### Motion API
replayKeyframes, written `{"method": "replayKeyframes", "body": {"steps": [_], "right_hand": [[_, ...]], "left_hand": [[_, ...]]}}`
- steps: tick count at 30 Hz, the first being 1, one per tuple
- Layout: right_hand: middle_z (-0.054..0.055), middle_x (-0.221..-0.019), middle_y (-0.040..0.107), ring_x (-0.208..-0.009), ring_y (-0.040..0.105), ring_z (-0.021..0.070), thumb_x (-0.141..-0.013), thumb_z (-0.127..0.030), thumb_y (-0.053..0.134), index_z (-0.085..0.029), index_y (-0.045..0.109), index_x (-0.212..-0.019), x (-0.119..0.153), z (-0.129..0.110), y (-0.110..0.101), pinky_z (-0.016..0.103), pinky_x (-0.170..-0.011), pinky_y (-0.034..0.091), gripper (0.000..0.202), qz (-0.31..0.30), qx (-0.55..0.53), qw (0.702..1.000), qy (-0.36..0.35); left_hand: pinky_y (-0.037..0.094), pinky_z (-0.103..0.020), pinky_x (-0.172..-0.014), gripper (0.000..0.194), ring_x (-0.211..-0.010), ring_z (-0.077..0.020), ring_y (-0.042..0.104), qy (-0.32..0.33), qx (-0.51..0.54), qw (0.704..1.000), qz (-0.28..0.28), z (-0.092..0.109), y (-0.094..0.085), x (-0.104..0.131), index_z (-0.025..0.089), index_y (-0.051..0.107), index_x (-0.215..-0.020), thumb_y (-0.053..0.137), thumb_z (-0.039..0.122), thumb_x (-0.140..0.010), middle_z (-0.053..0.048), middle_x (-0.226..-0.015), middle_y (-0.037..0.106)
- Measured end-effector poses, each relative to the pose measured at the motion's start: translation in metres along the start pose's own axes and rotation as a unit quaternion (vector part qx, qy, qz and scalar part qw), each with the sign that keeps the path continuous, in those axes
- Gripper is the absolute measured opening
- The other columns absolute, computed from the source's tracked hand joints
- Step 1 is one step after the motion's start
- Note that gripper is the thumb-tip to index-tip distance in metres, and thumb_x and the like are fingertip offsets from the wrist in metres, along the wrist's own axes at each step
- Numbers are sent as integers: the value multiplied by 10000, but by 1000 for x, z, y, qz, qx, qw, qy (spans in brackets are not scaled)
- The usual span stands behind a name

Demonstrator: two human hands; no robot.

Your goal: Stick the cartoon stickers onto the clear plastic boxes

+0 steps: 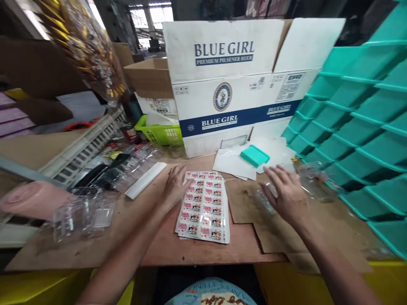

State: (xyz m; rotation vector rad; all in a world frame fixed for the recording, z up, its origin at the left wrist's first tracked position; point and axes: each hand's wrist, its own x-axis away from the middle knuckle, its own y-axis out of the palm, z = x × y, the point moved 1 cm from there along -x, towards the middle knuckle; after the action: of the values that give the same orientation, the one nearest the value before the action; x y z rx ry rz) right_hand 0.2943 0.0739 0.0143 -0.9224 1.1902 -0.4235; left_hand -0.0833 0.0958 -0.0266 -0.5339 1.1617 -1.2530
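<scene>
A stack of sticker sheets [205, 207], printed with cartoon cats and pink lettering, lies on the wooden table. My left hand [175, 184] rests at the stack's upper left edge, its fingers apart and holding nothing. To the right, my right hand [286, 192] is spread over the brown cardboard [244, 203]. Under and beside its thumb are small clear plastic pieces [265, 201], which the hand partly hides. A teal lid-like tray [255, 156] lies on white paper [235, 163] beyond that hand.
A white BLUE GIRL carton [235, 93] stands at the back. Teal bins [359, 148] are stacked on the right. Clear plastic boxes [85, 214], a pink roll [34, 199] and a green basket [160, 131] are on the left.
</scene>
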Motion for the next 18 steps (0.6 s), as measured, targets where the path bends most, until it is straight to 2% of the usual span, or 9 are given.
{"method": "replayKeyframes", "body": {"steps": [3, 5, 7, 10, 12, 15, 18], "right_hand": [[182, -1219, 654, -1201, 543, 349, -952, -282, 525, -122, 587, -1260, -8, -49, 10, 523, -974, 442, 353, -39, -92, 993, -57], [170, -1148, 678, -1099, 595, 316, -958, -264, 514, -128, 608, -1215, -7, -73, 15, 500, -932, 483, 305, -66, -155, 984, -64], [158, -1082, 692, -1007, 625, 284, -970, -255, 497, -134, 620, -1184, -8, -89, 15, 471, -886, 512, 275, -98, -205, 971, -77], [138, -1064, 694, -987, 630, 257, -979, -268, 491, -152, 623, -1179, -21, -90, 10, 434, -878, 520, 267, -116, -244, 960, -71], [127, -1081, 687, -1001, 625, 235, -986, -285, 479, -165, 634, -1160, -39, -70, 9, 391, -899, 513, 262, -126, -220, 967, 3], [167, -1176, 633, -1130, 568, 262, -993, -293, 430, -140, 636, -1153, -77, -22, 18, 401, -981, 457, 303, -171, -118, 966, 152], [242, -1296, 533, -1261, 451, 405, -898, -408, 579, -119, 601, -1226, -112, 19, 45, 580, -993, 392, 438, -218, -62, 949, 219]], "left_hand": [[384, -477, -1019, 448, -1238, -353, 476, -71, -179, 981, -3, -33, -28, -1, 107, 514, -1296, 531, 298, -891, -205, -1298, 560], [400, -525, -944, 362, -1140, -399, 522, -110, -239, 965, -23, -58, -42, 5, 68, 583, -1168, 539, 259, -863, -238, -1145, 622], [411, -527, -893, 218, -1029, -389, 570, -106, -240, 964, -34, -75, -47, 11, 90, 642, -978, 509, 222, -866, -217, -981, 662], [425, -452, -862, 236, -962, -319, 592, -46, -221, 974, -30, -78, -48, 10, 148, 647, -869, 426, 211, -920, -158, -939, 672], [436, -397, -835, 250, -945, -279, 583, 31, -184, 982, 13, -61, -46, 1, 161, 651, -931, 409, 225, -949, -125, -950, 666], [445, -365, -823, 234, -930, -250, 549, 162, -115, 978, 67, -8, -35, -27, 167, 660, -1006, 435, 210, -958, -98, -938, 649], [447, -369, -828, 237, -974, -252, 528, 221, -95, 970, 15, 54, -7, -65, 162, 675, -1006, 445, 161, -949, -107, -980, 640]]}}
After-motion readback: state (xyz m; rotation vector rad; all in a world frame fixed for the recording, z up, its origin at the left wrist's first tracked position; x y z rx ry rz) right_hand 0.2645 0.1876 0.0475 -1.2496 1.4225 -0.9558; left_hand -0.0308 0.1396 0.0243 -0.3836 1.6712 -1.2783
